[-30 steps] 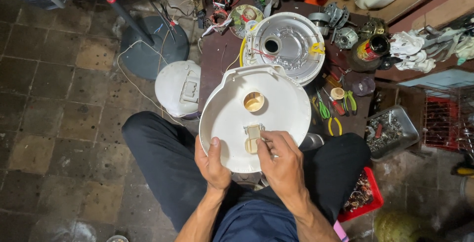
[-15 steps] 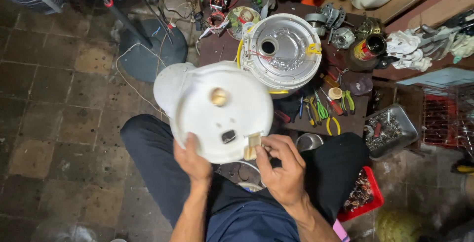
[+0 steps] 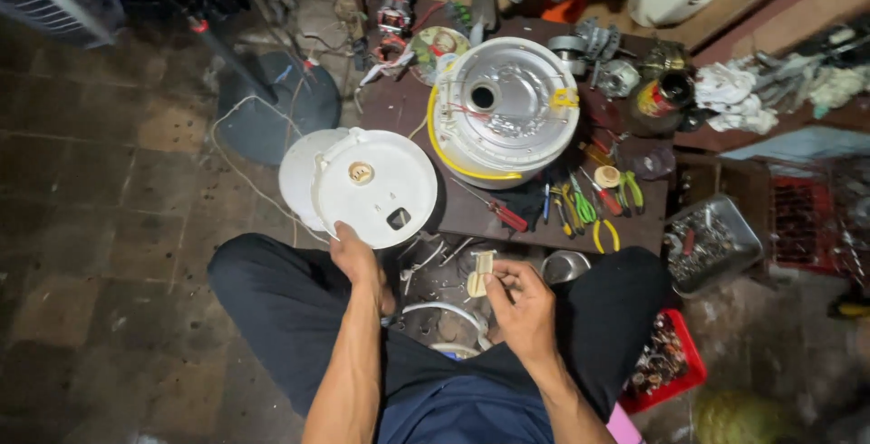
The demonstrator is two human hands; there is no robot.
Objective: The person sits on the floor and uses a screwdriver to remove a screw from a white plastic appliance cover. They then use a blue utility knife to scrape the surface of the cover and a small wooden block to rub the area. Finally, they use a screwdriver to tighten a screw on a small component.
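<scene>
1. Right now the biggest thing near me is the metal cooker body [image 3: 506, 109], lying bottom-up on the far side of the low dark counter [image 3: 471, 213], its wiring and yellow lead exposed. I should keep my elbows clear of it, because a knock could pull those wires.

2. Next comes the round white cover [image 3: 376, 186]. My left hand [image 3: 355, 258] grips its near rim, thumb on top, holding it out to the left of the counter above another pale round part [image 3: 299, 177]. It is best held level with a firm pinch at the rim, since one hand carries all its weight.

3. Hand tools [image 3: 580, 204] lie on the right part of the counter, close enough to reach, I judge.

4. Smallest is the pale little part [image 3: 480, 274]. My right hand [image 3: 524, 310] has its fingers [image 3: 500, 279] closed narrowly on it, low over my lap. A light, steady pinch seems wise; dropped among the clutter, it would be hard to find.
</scene>
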